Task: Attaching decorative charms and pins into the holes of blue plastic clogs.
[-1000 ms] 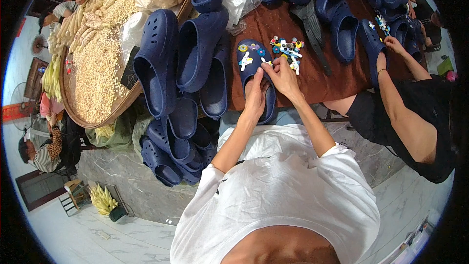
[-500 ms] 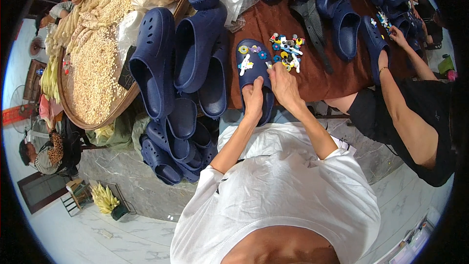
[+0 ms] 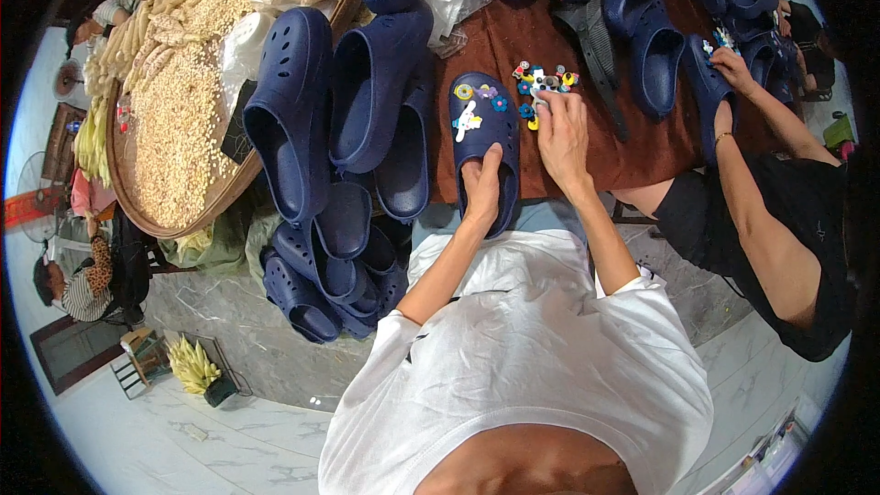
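Observation:
My left hand (image 3: 481, 185) grips a navy foam clog (image 3: 469, 148) at its opening, fingers inside and thumb on top. The clog lies toe away from me, its rear over my lap. Its upper carries a round yellow charm (image 3: 464, 92), a purple one, a blue flower charm (image 3: 500, 104) and a white figure charm (image 3: 467, 117). To its right, my right hand (image 3: 563, 136) reaches over a small pile of colourful shoe charms (image 3: 548, 79), fingers stretched out, fingertips touching it. The hand covers the pile's near part.
A brown cloth (image 3: 490, 41) covers the table. Several navy clogs (image 3: 289, 110) are stacked to my left, with more at the far side. A dark strap (image 3: 596, 60) lies beyond the charms. At the right, another person's hand (image 3: 733, 69) works at a clog. A round tray of kernels (image 3: 174, 156) stands left.
My right hand has left the clog's right edge and moved right onto the charm pile, covering part of it. My left hand keeps its grip on the clog.

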`<state>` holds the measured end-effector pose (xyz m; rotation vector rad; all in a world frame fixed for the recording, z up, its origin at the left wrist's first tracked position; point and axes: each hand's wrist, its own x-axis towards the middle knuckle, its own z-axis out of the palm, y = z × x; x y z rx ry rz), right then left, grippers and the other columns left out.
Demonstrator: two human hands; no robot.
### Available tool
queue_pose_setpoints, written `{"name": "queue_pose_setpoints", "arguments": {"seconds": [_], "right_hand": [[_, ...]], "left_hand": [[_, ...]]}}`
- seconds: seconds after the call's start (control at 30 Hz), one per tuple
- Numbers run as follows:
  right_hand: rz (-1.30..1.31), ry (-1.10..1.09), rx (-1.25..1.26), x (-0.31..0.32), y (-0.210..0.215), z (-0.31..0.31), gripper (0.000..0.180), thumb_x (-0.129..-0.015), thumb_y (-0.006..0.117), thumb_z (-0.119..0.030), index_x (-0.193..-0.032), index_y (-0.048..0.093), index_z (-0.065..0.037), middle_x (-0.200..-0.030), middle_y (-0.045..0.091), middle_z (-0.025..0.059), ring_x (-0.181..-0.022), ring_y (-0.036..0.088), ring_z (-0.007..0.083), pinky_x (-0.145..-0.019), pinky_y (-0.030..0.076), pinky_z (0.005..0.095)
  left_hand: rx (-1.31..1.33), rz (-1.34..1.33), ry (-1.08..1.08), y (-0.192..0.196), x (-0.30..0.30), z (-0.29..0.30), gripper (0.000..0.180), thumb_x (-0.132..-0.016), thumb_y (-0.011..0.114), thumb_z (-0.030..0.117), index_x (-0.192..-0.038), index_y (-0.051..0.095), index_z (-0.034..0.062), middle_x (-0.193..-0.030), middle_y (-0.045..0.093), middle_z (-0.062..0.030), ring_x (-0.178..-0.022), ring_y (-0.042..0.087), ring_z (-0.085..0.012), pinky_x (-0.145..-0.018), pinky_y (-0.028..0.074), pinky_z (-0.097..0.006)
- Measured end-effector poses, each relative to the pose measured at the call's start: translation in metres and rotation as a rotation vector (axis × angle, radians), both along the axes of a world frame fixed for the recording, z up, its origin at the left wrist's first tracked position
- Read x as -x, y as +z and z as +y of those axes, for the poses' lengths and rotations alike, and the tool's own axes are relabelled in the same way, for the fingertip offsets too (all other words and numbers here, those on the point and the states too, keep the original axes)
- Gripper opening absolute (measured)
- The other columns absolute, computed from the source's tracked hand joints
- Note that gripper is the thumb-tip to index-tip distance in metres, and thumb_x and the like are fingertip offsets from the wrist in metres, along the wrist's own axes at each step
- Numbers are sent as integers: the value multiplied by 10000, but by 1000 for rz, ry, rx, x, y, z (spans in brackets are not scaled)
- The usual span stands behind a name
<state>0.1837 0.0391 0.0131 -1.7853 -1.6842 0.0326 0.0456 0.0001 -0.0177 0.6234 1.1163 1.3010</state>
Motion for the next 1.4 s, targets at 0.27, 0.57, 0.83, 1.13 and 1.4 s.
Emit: {"name": "queue_pose_setpoints", "arguments": {"seconds": [0.27,0.57,0.83,1.13,1.4], "right_hand": [[61,743,123,42,20,28,265,-853,652,-173,-1109,657,-102,-1052,535,112,-1019,506,318,-859,454,420],[124,777,125,41,14,35,280,-825,695,-236,-1006,577,-57,-1010,492,108,-1010,464,294,-860,399,399],[589,373,221,18,8,12,191,-871,649,-108,-996,541,-13,-939,570,124,-849,597,267,-759,460,354],[103,225,35,0,-1,23,325,-831,722,-269,-1030,601,-43,-927,614,112,-883,586,293,-786,457,387],[255,174,254,25,-10,41,458,-775,781,-399,-910,532,-38,-723,585,86,-669,590,228,-609,469,375]], "left_hand": [[14,-212,-47,-20,6,-1,308,-905,607,119,-1181,536,4,-1117,596,-32,-994,566,-105,-850,442,-266],[17,-203,-61,-32,10,-4,295,-924,594,116,-1198,528,29,-1090,601,-21,-961,583,-105,-849,453,-269],[129,-282,-30,6,7,7,77,-896,625,131,-896,630,54,-843,600,18,-794,542,-82,-712,424,-254],[236,-511,-82,-16,12,29,87,-756,576,-30,-765,608,50,-805,605,-19,-779,568,-141,-805,450,-299],[200,-581,-139,-42,24,28,136,-735,561,-39,-658,578,72,-763,604,-34,-782,586,-162,-818,467,-342]]}}
